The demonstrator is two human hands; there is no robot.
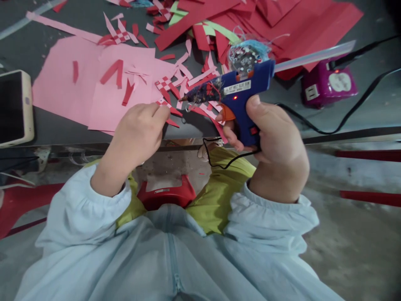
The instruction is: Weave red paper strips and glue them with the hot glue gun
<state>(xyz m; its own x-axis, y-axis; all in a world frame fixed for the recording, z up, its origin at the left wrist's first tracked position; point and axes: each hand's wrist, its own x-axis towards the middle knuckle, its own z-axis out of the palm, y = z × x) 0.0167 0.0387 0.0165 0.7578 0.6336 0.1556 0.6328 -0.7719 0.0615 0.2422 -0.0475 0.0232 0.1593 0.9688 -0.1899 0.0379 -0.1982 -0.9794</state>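
Note:
My right hand (pixel 272 129) is wrapped round the handle of a blue hot glue gun (pixel 244 96), whose small red light glows. The gun's nozzle points left, close to my left hand (pixel 140 125). The fingers of my left hand are pinched on a small woven red and pink paper piece (pixel 162 102) near the table's front edge. Another woven piece (pixel 164 85) lies just behind it. Pink sheets (pixel 72 83) with red strips on them spread out to the left. A clear glue stick (pixel 313 56) sticks out of the gun's back.
A phone (pixel 14 108) lies at the left edge. Red paper (pixel 300 29) is heaped at the back right, beside a clear container of small rings (pixel 246 56). A purple power block (pixel 328 83) with black cables stands at the right.

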